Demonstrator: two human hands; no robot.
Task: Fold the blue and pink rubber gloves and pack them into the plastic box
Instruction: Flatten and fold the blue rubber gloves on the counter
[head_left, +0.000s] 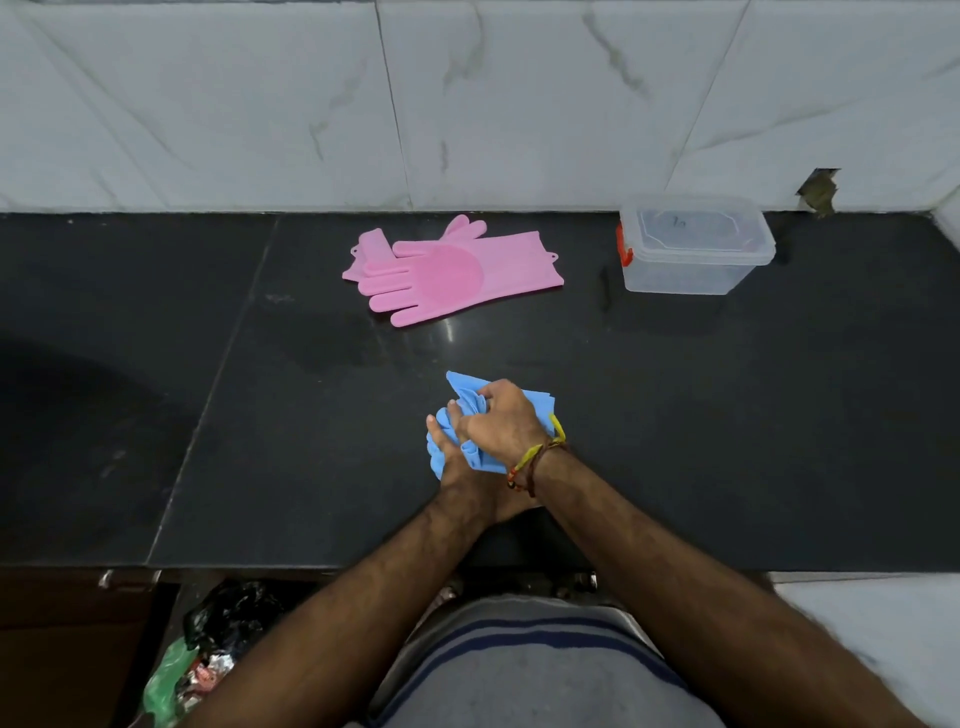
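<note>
Standing next to this, the closest thing at the bottom of the frame is a striped grey shirt (530, 670) and both bare forearms reaching out over the black counter (260, 415). Down in the lower left, below the counter edge, there's a heap of black and green plastic bags (208, 644), not part of the job.

Just above centre-bottom, both hands are bunched together on the blue gloves (537, 410). The right hand (501, 423), with thread bands on the wrist, sits on top and is clamped down over the bundle. The left hand (457, 462) comes in underneath and to the left, fingers wrapped around the same wad. So both are closed on blue rubber. It looks scrunched more than neatly folded, with a flat corner poking out at the top and another to the right. Can't tell if it's one glove or the pair in there.

Further back, near the middle of the frame, the pink gloves (452, 273) lie flat and overlapping, fingers pointing left, cuffs to the right, so their long axis runs roughly left to right. Untouched, I'd say.

The plastic box (693, 247) is in the upper right by the marble wall (260, 104), well apart from the hands and up-right of them. The right hand is on the nearer side. The catch: the lid looks to be on, with a red clip on its left end, so that probably has to come off first. Nothing stands on the counter between the bundle and the box.
</note>
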